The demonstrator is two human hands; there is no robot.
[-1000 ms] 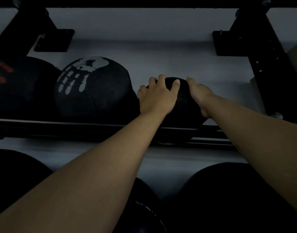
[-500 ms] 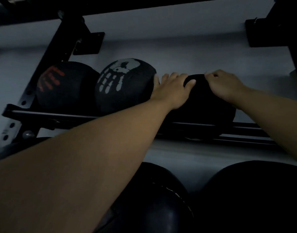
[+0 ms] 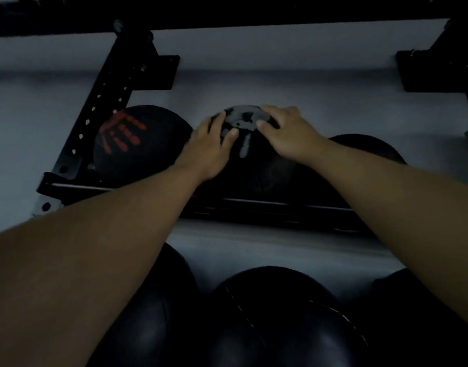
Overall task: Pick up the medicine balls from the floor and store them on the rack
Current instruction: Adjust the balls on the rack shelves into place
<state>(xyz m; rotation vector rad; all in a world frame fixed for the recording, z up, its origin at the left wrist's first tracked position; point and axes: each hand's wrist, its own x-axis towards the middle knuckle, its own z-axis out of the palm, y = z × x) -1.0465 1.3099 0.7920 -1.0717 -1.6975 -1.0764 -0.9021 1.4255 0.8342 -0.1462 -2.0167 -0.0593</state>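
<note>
Three black medicine balls sit in a row on the black rack shelf. The middle ball carries a white handprint, and both my hands rest on its top. My left hand lies on its left side, my right hand on its right side, fingers spread over the print. To the left sits a ball with a red handprint. A plain black ball sits to the right, partly hidden behind my right forearm.
A black perforated rack upright rises at the left and another bracket stands at the right, against a pale wall. Larger black leather balls fill the lower shelf below my arms. A dark beam crosses overhead.
Both hands left the plain black ball at the right and moved left onto the white-handprint ball. The view shifted left, bringing the red-handprint ball nearer the middle.
</note>
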